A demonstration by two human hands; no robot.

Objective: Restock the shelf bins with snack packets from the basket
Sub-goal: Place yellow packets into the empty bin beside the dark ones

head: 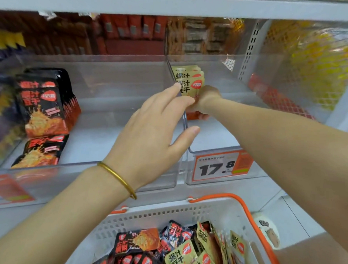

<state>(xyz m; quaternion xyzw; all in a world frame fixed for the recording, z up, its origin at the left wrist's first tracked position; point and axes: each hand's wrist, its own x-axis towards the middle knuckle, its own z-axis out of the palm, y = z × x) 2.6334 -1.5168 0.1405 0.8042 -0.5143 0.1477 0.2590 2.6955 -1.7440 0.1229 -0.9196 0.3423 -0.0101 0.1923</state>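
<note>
Beige packets [189,80] are held as a small upright stack inside the right bin [261,172], close against its left wall. Their long axis runs vertically, with the top edges up and the printed faces turned toward the camera. The right hand [205,101] is reached deep into that bin on an outstretched forearm, the wrist bent down and the fingers curled round the lower end of the stack. The left hand [155,131] is stretched forward over the clear wall between the two bins, palm down and fingers straight and slightly spread. Its fingertips meet the stack beside the right hand, and a gold bangle [116,177] is worn at the wrist. Black packets [43,104] are stood upright at the left side of the left bin [106,178], with one lying flat in front. Below the shelf, the white basket [164,214] is seen with loose packets [183,251] heaped inside — black and beige mixed.
</note>
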